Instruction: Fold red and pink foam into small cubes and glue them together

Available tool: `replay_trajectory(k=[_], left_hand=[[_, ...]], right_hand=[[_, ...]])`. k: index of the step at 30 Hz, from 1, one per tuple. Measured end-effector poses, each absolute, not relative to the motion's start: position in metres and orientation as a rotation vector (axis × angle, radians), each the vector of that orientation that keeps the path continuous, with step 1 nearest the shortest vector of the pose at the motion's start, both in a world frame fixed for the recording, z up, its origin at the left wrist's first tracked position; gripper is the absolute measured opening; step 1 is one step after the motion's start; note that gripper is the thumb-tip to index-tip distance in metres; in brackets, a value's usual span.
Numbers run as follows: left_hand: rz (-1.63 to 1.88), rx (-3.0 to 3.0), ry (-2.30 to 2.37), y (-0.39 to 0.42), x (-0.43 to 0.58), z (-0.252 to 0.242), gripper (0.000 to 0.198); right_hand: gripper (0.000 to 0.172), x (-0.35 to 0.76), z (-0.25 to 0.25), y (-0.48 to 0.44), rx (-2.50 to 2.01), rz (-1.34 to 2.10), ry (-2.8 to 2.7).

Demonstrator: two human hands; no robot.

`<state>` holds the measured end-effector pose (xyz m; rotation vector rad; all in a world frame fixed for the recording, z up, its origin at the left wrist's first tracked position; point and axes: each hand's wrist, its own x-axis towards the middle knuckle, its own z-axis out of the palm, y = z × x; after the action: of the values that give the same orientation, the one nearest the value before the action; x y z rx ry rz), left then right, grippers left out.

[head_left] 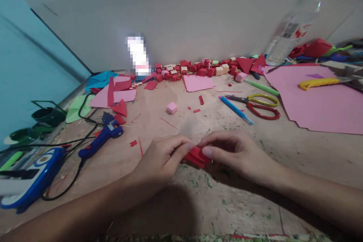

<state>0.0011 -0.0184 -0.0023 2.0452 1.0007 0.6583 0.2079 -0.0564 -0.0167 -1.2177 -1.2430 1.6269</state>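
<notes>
Between both hands, low over the wooden table (159,211), is a folded piece of red paper (198,157). My left hand (167,155) pinches its left end between thumb and fingers. On the other end, my right hand (236,151) has its thumb pressed on the paper, with its fingers curled behind. Creases run along the paper, but the fingers cover part of its shape. Beyond the hands sits a small pink paper cube (171,107), with red paper scraps (201,100) to its right.
A blue glue gun (100,140) with a black cord lies left. Scissors (255,104), a blue pen (236,110) and pink sheets (312,102) are right. Along the wall stand small paper cubes (201,71), a lit phone (138,55) and a clear bottle (295,28).
</notes>
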Motion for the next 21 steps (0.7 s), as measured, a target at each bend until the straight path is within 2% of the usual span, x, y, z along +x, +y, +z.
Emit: replay_trajectory(k=[2,5,8,14,21], left_hand=[[0.654,1.99,0.952,-0.021,0.002,-0.004,0.025],[0.654,1.736,0.913,-0.024,0.004,-0.006,0.01],[0.713,1.565,0.911,-0.025,0.005,-0.007,0.012],[0.781,1.886,0.916,-0.026,0.002,-0.009,0.015],[0.759,2.019,0.867,-0.026,0.001,-0.014,0.018]], right_hand=[[0.032,0.209,-0.018,-0.057,-1.226,1.67,-1.329],[0.038,0.211,-0.017,-0.057,-1.248,1.601,-1.37],[0.037,0.211,-0.014,-0.056,-1.27,1.548,-1.342],[0.028,0.205,-0.014,-0.06,-1.206,1.645,-1.428],[0.031,0.206,-0.012,-0.062,-1.194,1.611,-1.457]])
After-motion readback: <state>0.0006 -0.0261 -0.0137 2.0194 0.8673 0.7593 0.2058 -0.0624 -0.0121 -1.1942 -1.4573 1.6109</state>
